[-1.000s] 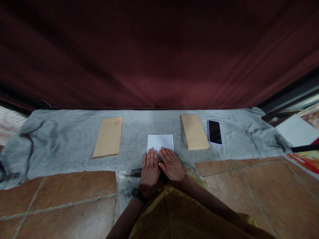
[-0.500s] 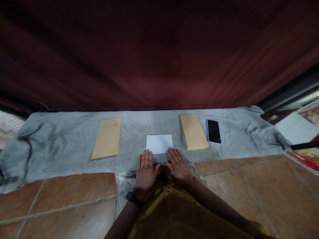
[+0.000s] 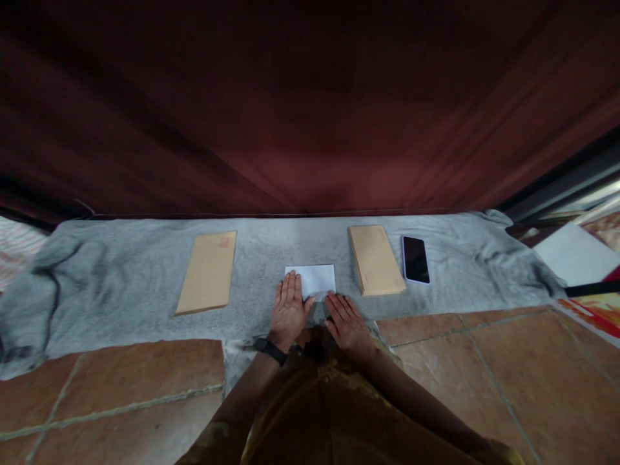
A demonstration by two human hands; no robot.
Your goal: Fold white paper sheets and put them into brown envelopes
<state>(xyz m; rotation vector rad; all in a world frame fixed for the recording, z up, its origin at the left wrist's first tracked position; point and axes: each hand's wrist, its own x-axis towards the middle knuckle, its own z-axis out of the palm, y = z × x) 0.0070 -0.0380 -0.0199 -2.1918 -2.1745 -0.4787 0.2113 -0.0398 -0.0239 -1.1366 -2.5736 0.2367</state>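
A white sheet of paper [image 3: 317,279] lies on the grey cloth [image 3: 261,252] in front of me. My left hand [image 3: 289,310], with a dark band on its wrist, rests flat over the paper's left side, fingers stretched forward. At the near right corner lies my right hand [image 3: 347,321], also flat, its fingertips touching the paper's edge. Neither hand grips anything. To the left sits a brown envelope [image 3: 207,271]. A stack of brown envelopes [image 3: 376,259] lies to the right of the paper.
A phone [image 3: 415,259] with a pale purple case lies right of the stack. Dark red fabric [image 3: 310,174] hangs behind the cloth. Brown floor tiles [image 3: 145,374] show in front. At the far right are a white sheet [image 3: 576,253] and a red-yellow printed item [image 3: 593,313].
My left hand has slid forward from the paper's near left corner onto its left side. My right hand has stayed almost in place. The envelopes and phone have not moved.
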